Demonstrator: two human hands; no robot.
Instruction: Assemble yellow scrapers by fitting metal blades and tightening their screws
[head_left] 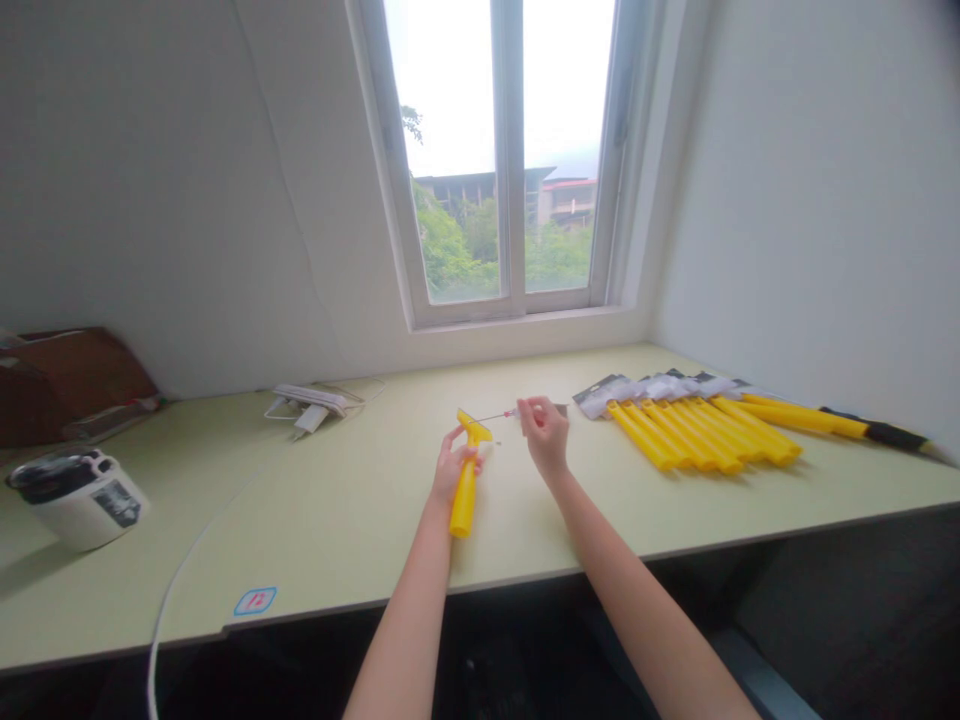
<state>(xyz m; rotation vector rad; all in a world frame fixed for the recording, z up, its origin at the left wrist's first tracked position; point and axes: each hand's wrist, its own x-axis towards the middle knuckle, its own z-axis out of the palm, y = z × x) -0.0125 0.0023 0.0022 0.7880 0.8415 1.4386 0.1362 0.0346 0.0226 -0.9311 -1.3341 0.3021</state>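
My left hand (452,468) is closed around a yellow T-shaped scraper handle (463,500), near its head. The handle's open round end points toward me, and its wide head faces away to the upper left. In my right hand (543,430), fingers pinched, is a screwdriver (496,416) with a thin metal shaft and a bit of red by the fingers. Its shaft points left and its tip reaches the scraper's head; whether it sits in a screw is too small to tell. A tiny dark piece (498,442) lies on the table between my hands.
Several yellow scraper handles (697,435) with clear-and-black packaging lie in a row at right, beside a longer yellow tool with black ends (896,436). A lidded white mug (90,505), a power strip (315,402), a white cable (187,555) and a brown box (79,380) are at left.
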